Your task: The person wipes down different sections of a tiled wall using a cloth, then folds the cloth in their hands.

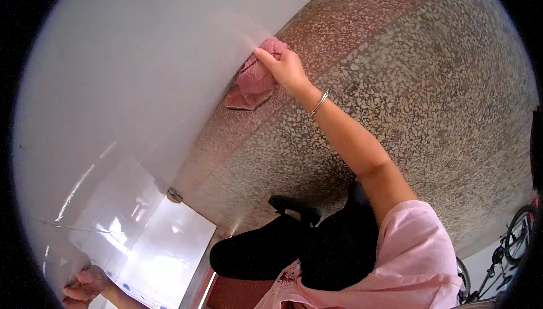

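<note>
A pink cloth (257, 77) is in my right hand (283, 68), which presses it along the line where the glossy white wall (124, 54) meets the reddish speckled border of the floor (350, 20). Part of the cloth hangs loose below the fingers. A silver bangle (319, 104) circles the right wrist. At the lower left, my left hand (85, 286) is beside the shiny white surface with its fingers curled; whether it holds anything is hidden.
Speckled stone flooring (407, 82) stretches to the right. A bright white panel (169, 247) stands at the lower left, near a small dark round object (174, 196). A bicycle (517, 235) is at the lower right edge.
</note>
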The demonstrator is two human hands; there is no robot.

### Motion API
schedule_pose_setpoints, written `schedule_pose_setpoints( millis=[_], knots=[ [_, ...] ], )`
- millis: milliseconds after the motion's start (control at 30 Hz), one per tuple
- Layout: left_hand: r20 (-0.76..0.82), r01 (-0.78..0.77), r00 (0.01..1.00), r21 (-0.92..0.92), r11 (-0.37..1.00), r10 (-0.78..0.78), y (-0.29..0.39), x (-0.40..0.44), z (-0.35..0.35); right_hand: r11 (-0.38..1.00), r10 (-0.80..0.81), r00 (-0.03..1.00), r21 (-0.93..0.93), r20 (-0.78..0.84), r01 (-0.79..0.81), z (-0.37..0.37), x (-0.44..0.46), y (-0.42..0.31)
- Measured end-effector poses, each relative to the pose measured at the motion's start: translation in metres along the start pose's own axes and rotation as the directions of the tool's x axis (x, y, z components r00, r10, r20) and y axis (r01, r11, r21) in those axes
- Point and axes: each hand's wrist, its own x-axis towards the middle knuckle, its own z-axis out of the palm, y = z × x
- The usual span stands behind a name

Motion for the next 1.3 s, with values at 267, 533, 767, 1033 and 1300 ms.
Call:
schedule_pose_setpoints(
  millis=[267, 533, 767, 1033, 1300],
  knots=[
    [0.000, 0.011, 1.000, -0.018, 1.000, -0.011, -0.012, -0.021, 0.005, 0.984, 0.004, 1.000, -0.179, -0.007, -0.005, 0.000, -0.001, -0.002],
    [-0.146, 0.137, 0.977, -0.129, 0.982, -0.155, -0.008, -0.016, 0.012, 0.977, -0.028, 0.999, -0.213, -0.036, 0.020, 0.004, 0.005, 0.015],
    [-0.113, 0.057, 0.992, 0.067, 0.996, -0.049, -0.008, -0.012, 0.008, 0.982, -0.050, 0.998, -0.184, -0.043, 0.041, 0.002, 0.002, 0.009],
    [-0.076, 0.046, 0.996, 0.103, 0.994, -0.039, -0.007, -0.010, 0.007, 0.963, -0.052, 0.998, -0.266, -0.045, 0.038, 0.004, 0.006, 0.016],
    [-0.103, 0.054, 0.994, 0.062, 0.997, -0.048, -0.004, -0.004, 0.007, 0.967, -0.012, 1.000, -0.255, -0.015, 0.007, 0.001, 0.003, 0.005]
  ],
)
